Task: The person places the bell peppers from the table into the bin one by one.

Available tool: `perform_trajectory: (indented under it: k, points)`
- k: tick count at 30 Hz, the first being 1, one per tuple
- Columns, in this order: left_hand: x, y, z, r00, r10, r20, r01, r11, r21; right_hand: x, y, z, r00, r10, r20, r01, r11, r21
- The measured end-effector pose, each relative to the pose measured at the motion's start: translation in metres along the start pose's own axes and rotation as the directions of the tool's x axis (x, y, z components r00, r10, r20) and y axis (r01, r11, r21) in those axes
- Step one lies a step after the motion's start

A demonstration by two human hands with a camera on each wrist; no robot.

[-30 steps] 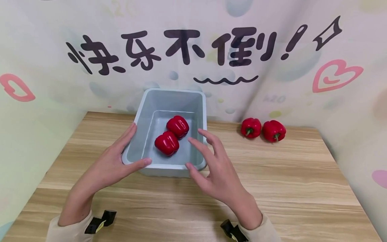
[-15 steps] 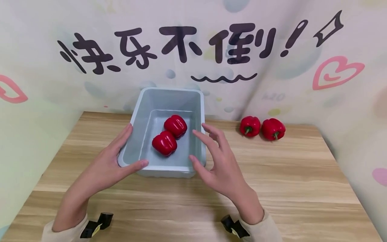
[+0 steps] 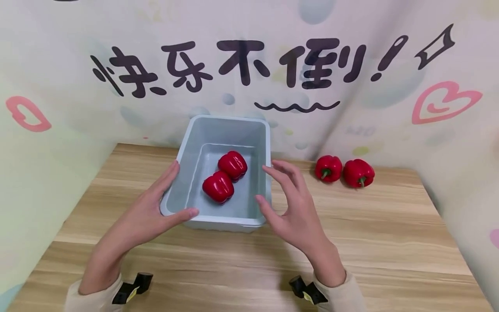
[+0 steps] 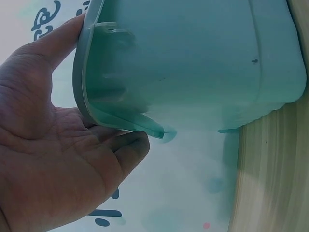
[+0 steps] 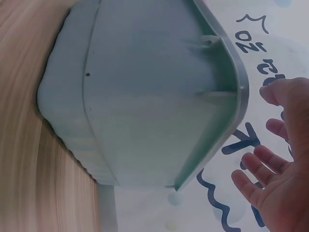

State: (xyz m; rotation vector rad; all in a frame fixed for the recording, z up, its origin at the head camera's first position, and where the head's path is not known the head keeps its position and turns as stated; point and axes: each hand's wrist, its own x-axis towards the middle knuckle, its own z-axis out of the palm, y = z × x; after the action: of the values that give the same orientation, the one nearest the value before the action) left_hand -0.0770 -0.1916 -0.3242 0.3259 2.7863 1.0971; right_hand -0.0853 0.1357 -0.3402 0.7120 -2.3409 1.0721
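A light blue-grey plastic bin [image 3: 230, 220] stands on the table with two red bell peppers inside, a nearer pepper [image 3: 218, 187] and a farther pepper [image 3: 232, 165], touching. My left hand [image 3: 146, 212] holds the bin's near left corner, thumb on the front rim and fingers along the left rim. In the left wrist view, the left hand [image 4: 63, 140] has its fingertips beneath the rim. My right hand [image 3: 298, 208] hovers at the bin's right side, fingers spread and slightly bent. The right wrist view shows the right hand [image 5: 285, 159] apart from the rim, holding nothing.
Two more red bell peppers, a left one [image 3: 328, 168] and a right one [image 3: 358, 173], lie side by side at the back right of the wooden table [image 3: 374, 242]. A printed cloth [image 3: 234, 26] hangs directly behind the table and along its sides.
My right hand has moved right, from above the bin's front right corner to beside its right rim. The left hand stays at its corner. The head view has shifted slightly.
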Motion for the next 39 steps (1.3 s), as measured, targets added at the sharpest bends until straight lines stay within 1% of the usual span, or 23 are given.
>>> perform_trajectory:
  k: [3, 9, 13, 17, 21, 29, 35, 39]
  points:
    - [-0.001, 0.0, 0.001, 1.0, -0.003, 0.003, 0.003, 1.0, 0.002, -0.003, 0.004, -0.003, 1.0, 0.01, -0.018, -0.01, 1.0, -0.001]
    - [0.001, -0.001, 0.002, 1.0, 0.022, -0.001, -0.022, 1.0, -0.008, -0.003, 0.014, -0.009, 0.998, 0.025, -0.053, -0.025, 1.0, 0.01]
    - [0.001, 0.0, 0.001, 1.0, 0.015, 0.003, -0.015, 1.0, -0.009, -0.003, 0.021, -0.013, 0.995, 0.048, -0.084, -0.046, 0.998, 0.033]
    - [0.003, 0.0, -0.001, 1.0, 0.021, 0.001, -0.021, 1.0, -0.013, -0.002, 0.026, -0.015, 0.992, 0.057, -0.117, -0.053, 0.998, 0.033]
    - [0.003, 0.001, -0.003, 1.0, 0.023, -0.002, -0.023, 1.0, -0.012, -0.002, 0.032, -0.017, 0.988, 0.075, -0.134, -0.071, 0.997, 0.032]
    - [0.001, 0.001, 0.0, 1.0, 0.028, -0.006, -0.028, 0.999, -0.017, -0.007, 0.046, -0.017, 0.981, 0.119, -0.154, -0.116, 0.993, 0.025]
    - [0.001, 0.0, 0.0, 0.999, 0.035, -0.01, -0.035, 0.999, -0.011, -0.009, 0.057, -0.021, 0.97, 0.163, -0.18, -0.158, 0.987, 0.04]
    - [0.001, 0.0, 0.0, 0.999, 0.031, -0.009, -0.031, 0.999, -0.007, -0.01, 0.064, -0.027, 0.962, 0.168, -0.216, -0.159, 0.986, 0.057]
